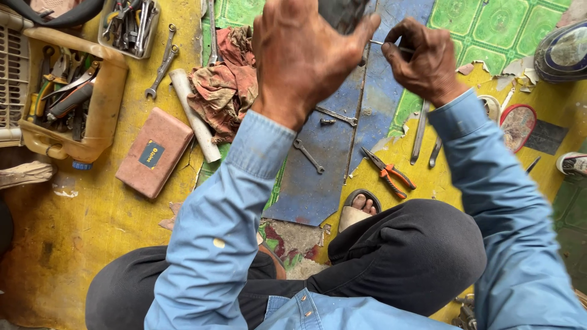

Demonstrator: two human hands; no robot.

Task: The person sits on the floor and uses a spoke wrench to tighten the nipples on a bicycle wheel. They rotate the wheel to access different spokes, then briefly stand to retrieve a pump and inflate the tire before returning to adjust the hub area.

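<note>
My left hand (301,56) is raised close to the camera and gripped around a dark object (342,12), most of it hidden behind the fingers. My right hand (423,61) pinches a thin metal rod (384,44) that points left toward the dark object. Both arms wear light blue sleeves. I sit cross-legged in dark trousers above a worn blue sheet (330,153) on the floor.
On the floor lie orange-handled pliers (389,173), small spanners (309,156), a dirty red rag (223,82), a white tube (194,116) and a pink flat box (154,153). A yellow crate (101,107) of tools stands at left. A helmet (562,52) sits top right.
</note>
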